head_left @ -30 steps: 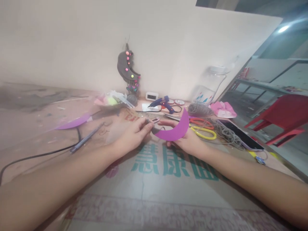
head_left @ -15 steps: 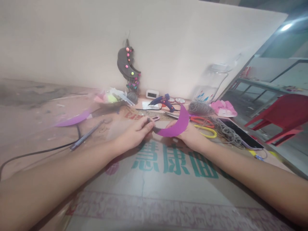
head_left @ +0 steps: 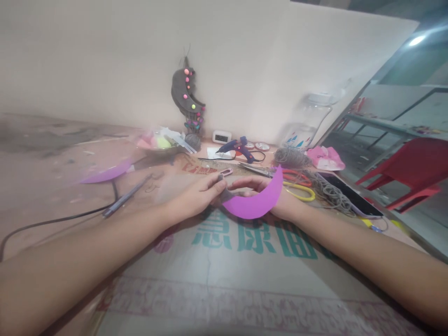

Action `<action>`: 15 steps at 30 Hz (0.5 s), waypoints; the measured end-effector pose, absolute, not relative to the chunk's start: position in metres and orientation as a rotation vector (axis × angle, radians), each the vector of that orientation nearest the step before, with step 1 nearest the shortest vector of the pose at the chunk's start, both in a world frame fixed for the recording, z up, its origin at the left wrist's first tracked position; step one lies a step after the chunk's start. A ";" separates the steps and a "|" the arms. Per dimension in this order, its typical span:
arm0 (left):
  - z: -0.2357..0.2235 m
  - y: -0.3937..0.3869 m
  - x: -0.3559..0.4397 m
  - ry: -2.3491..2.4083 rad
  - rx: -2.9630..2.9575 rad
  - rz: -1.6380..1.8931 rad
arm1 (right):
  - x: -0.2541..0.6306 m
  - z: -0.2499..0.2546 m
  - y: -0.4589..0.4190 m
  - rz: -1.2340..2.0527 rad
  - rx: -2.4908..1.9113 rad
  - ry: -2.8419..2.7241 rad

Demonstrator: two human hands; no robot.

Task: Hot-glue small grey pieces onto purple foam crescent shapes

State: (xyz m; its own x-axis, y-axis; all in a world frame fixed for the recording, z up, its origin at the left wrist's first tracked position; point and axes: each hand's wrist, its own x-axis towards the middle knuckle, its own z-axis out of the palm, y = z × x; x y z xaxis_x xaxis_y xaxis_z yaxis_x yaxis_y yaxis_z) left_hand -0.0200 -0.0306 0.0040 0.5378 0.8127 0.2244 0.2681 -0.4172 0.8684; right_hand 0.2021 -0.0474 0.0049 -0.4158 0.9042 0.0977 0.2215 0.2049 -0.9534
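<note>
A purple paper crescent [head_left: 254,206] is held up over the cardboard, its tip pointing up to the right. Dark grey yarn [head_left: 227,196] seems to cover its left end. My left hand [head_left: 209,189] pinches that grey end between thumb and fingers. Behind the crescent is my right hand [head_left: 261,183], its fingers stretched towards the left hand and slightly apart. The crescent hides part of the right palm and lower fingers; I see nothing clearly gripped there.
Printed cardboard [head_left: 224,284] lies under my hands. Behind stand a blue glue gun [head_left: 241,147], white clock [head_left: 221,136] and decorated grey moon [head_left: 182,91]. Scissors [head_left: 297,190], grey yarn balls [head_left: 290,157] and a phone [head_left: 350,193] lie right; another purple piece [head_left: 107,172] and pen [head_left: 124,198] left.
The crescent has tipped down and swung slightly right. My right hand's fingers have come out from behind it and now reach towards my left hand, which still grips the grey end.
</note>
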 end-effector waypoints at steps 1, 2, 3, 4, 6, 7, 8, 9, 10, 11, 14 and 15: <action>0.004 -0.031 -0.020 0.889 1.961 0.832 | 0.203 0.003 -0.047 1.275 -1.034 -1.800; 0.004 -0.031 -0.020 0.899 1.964 0.829 | 0.204 0.001 -0.046 1.303 -1.002 -1.808; 0.004 -0.031 -0.020 0.900 1.962 0.827 | 0.204 -0.001 -0.045 1.321 -0.958 -1.803; 0.004 -0.031 -0.020 0.898 1.958 0.827 | 0.204 -0.002 -0.044 1.321 -0.918 -1.788; 0.004 -0.031 -0.019 0.888 1.952 0.821 | 0.203 -0.003 -0.044 1.311 -0.897 -1.765; 0.004 -0.032 -0.019 0.884 1.949 0.817 | 0.202 -0.003 -0.044 1.301 -0.908 -1.762; 0.003 -0.032 -0.019 0.881 1.949 0.817 | 0.201 -0.002 -0.044 1.282 -0.927 -1.762; 0.003 -0.032 -0.019 0.880 1.951 0.817 | 0.201 -0.001 -0.045 1.258 -0.944 -1.767; 0.003 -0.032 -0.019 0.879 1.954 0.815 | 0.200 0.000 -0.045 1.235 -0.954 -1.775; 0.003 -0.031 -0.019 0.879 1.959 0.816 | 0.200 0.001 -0.046 1.214 -0.961 -1.781; 0.003 -0.030 -0.020 0.898 1.992 0.827 | 0.201 0.002 -0.046 1.183 -0.984 -1.813; 0.002 -0.030 -0.020 0.904 2.005 0.827 | 0.202 0.001 -0.046 1.172 -0.983 -1.829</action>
